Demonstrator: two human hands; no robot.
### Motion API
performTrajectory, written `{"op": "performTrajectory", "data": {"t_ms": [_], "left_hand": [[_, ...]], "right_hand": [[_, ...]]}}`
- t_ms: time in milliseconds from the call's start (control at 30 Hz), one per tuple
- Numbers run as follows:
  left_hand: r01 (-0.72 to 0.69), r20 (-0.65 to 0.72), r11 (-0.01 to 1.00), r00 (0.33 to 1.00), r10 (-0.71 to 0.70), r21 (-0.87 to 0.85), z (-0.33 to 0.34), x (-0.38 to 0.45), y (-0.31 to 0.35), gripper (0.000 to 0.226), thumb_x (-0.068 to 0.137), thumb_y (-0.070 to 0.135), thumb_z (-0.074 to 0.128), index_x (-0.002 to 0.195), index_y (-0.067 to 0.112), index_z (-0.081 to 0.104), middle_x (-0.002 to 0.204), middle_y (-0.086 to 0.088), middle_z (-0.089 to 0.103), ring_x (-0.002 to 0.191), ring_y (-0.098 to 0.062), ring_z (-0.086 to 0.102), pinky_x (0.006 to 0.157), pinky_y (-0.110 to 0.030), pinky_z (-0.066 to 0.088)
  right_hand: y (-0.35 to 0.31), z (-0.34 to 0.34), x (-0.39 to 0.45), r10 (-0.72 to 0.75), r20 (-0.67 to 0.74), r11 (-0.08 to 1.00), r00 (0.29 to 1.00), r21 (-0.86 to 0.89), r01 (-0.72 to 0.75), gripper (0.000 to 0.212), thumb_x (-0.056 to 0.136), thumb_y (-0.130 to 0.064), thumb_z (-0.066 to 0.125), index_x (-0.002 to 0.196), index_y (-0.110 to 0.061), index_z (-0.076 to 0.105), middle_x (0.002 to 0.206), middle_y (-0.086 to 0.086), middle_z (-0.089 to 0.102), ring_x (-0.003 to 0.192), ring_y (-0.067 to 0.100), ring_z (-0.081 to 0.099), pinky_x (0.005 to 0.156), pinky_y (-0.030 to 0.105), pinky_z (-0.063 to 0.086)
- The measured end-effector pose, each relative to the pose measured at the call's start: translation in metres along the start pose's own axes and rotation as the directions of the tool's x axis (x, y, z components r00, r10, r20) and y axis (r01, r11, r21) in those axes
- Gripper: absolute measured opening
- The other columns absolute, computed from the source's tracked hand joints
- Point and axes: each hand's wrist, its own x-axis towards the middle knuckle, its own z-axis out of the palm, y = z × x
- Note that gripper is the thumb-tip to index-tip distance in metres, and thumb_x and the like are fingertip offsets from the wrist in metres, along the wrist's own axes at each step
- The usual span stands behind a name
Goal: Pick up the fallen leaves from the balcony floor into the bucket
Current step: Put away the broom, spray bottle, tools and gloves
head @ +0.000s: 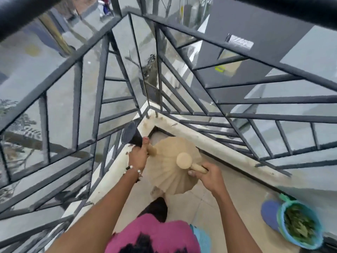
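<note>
The blue bucket point(269, 214) with a green rim stands on the floor at the lower right, filled with green leaves point(299, 225). In the balcony corner my left hand point(138, 156) grips a black handle with a flared end point(130, 133) together with a thin beige stick. My right hand point(209, 178) grips a beige handle with a round knob point(184, 160). Below both hands spreads a beige, ribbed, fan-shaped tool head point(169, 172), covering the corner floor. A small brownish scrap point(156, 190) shows at its near edge.
A grey metal railing point(102, 88) with glass panels closes both sides of the corner above a white kerb point(209, 141). Beige floor tiles point(228, 201) run between me and the bucket. My dark foot point(157, 209) stands just behind the tool head.
</note>
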Motion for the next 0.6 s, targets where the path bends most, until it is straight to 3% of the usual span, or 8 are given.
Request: {"op": "performTrajectory", "data": {"t_ms": [100, 200, 300, 333, 433, 500, 533, 600], "left_hand": [[0.015, 0.002, 0.999, 1.0, -0.015, 0.036, 0.015, 0.022, 0.01, 0.092, 0.067, 0.09, 0.032, 0.11, 0.02, 0.074, 0.102, -0.007, 0.072, 0.096, -0.026, 0.065, 0.091, -0.039, 0.051], [0.043, -0.046, 0.979, 0.998, -0.053, -0.201, 0.036, 0.056, 0.004, 0.06, 0.086, 0.058, 0.058, 0.117, 0.007, 0.068, 0.107, -0.008, 0.071, 0.1, -0.021, 0.068, 0.086, -0.034, 0.055], [0.044, -0.035, 0.955, 0.998, -0.057, -0.292, 0.059, 0.101, -0.019, 0.029, 0.097, 0.019, 0.057, 0.118, 0.0, 0.061, 0.082, -0.002, 0.069, 0.073, -0.004, 0.067, 0.065, -0.013, 0.052], [0.039, -0.03, 0.941, 0.998, -0.052, -0.336, 0.066, 0.119, -0.03, 0.023, 0.096, 0.011, 0.058, 0.119, 0.009, 0.057, 0.082, 0.0, 0.068, 0.072, -0.003, 0.067, 0.066, -0.015, 0.054], [0.051, -0.066, 0.9, 0.994, -0.088, -0.434, 0.082, 0.179, -0.071, 0.052, 0.092, -0.009, 0.054, 0.124, 0.029, 0.038, 0.098, -0.007, 0.065, 0.085, -0.015, 0.067, 0.082, -0.036, 0.056], [0.082, -0.111, 0.843, 0.98, -0.165, -0.531, 0.085, 0.216, -0.097, 0.065, 0.095, -0.008, 0.047, 0.144, 0.031, 0.029, 0.119, -0.009, 0.058, 0.104, -0.025, 0.06, 0.093, -0.049, 0.049], [0.11, -0.135, 0.79, 0.962, -0.237, -0.603, 0.085, 0.236, -0.108, 0.055, 0.098, 0.002, 0.046, 0.143, 0.033, 0.037, 0.122, -0.006, 0.057, 0.108, -0.025, 0.058, 0.096, -0.052, 0.047], [0.115, -0.18, 0.689, 0.922, -0.342, -0.716, 0.083, 0.27, -0.116, 0.026, 0.099, 0.033, 0.049, 0.122, 0.036, 0.06, 0.113, 0.001, 0.06, 0.108, -0.023, 0.058, 0.094, -0.054, 0.046]], "right_hand": [[0.018, 0.008, 0.045, -0.01, 0.022, 1.0, 1.0, 0.03, 0.009, 0.022, 0.061, -0.018, 0.09, 0.068, -0.019, 0.07, 0.06, -0.009, 0.059, 0.056, 0.002, 0.049, 0.052, 0.017, 0.037], [0.04, 0.022, 0.091, 0.007, 0.062, 1.0, 0.998, 0.007, -0.008, 0.024, 0.062, -0.021, 0.09, 0.077, -0.015, 0.073, 0.069, -0.002, 0.067, 0.062, 0.007, 0.055, 0.056, 0.021, 0.042], [0.076, 0.046, 0.148, 0.026, 0.083, 1.0, 0.996, -0.018, -0.024, 0.026, 0.062, -0.026, 0.09, 0.081, -0.019, 0.074, 0.074, -0.001, 0.07, 0.069, 0.014, 0.063, 0.061, 0.027, 0.047], [0.09, 0.056, 0.168, 0.025, 0.089, 1.0, 0.996, -0.021, -0.023, 0.026, 0.062, -0.028, 0.09, 0.081, -0.02, 0.074, 0.073, -0.001, 0.07, 0.07, 0.016, 0.064, 0.062, 0.028, 0.048], [0.135, 0.092, 0.231, 0.028, 0.099, 0.998, 0.995, -0.052, -0.023, 0.028, 0.062, -0.032, 0.089, 0.082, -0.019, 0.074, 0.073, -0.002, 0.07, 0.07, 0.017, 0.065, 0.064, 0.031, 0.051], [0.163, 0.118, 0.27, 0.038, 0.112, 0.999, 0.993, -0.031, -0.034, 0.026, 0.063, -0.031, 0.089, 0.08, -0.019, 0.073, 0.072, -0.005, 0.069, 0.069, 0.013, 0.062, 0.064, 0.029, 0.05], [0.176, 0.13, 0.288, 0.05, 0.121, 0.999, 0.991, -0.015, -0.048, 0.024, 0.063, -0.03, 0.089, 0.078, -0.02, 0.072, 0.07, -0.007, 0.068, 0.067, 0.01, 0.06, 0.063, 0.029, 0.049], [0.199, 0.153, 0.319, 0.036, 0.122, 0.999, 0.992, -0.021, -0.034, 0.025, 0.064, -0.03, 0.089, 0.074, -0.017, 0.071, 0.067, -0.004, 0.066, 0.064, 0.01, 0.058, 0.062, 0.037, 0.05]]}}
